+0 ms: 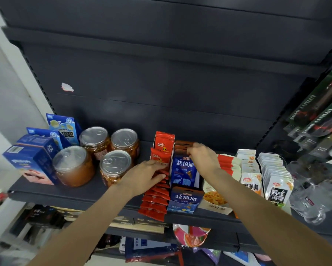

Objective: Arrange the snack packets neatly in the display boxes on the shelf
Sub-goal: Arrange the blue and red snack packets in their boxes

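Observation:
On the dark shelf [80, 191] stand display boxes of snack packets. My left hand [144, 174] lies on the row of red packets [157, 200], fingers stretched over them and thumb against their side. Two red packets [164, 143] stand upright at the back of that row. My right hand [202, 156] reaches into the neighbouring box and pinches the top of a brown-edged packet [182, 145] behind the blue packets [185, 169]. Another blue packet [186, 198] stands at the front edge.
Left of the boxes are several clear jars with metal lids [115, 164] and blue cartons [32, 158]. To the right stand red-and-white packets [228, 164], white packets [276, 175] and glassware [311, 200]. Utility-knife packs [320, 112] hang at far right.

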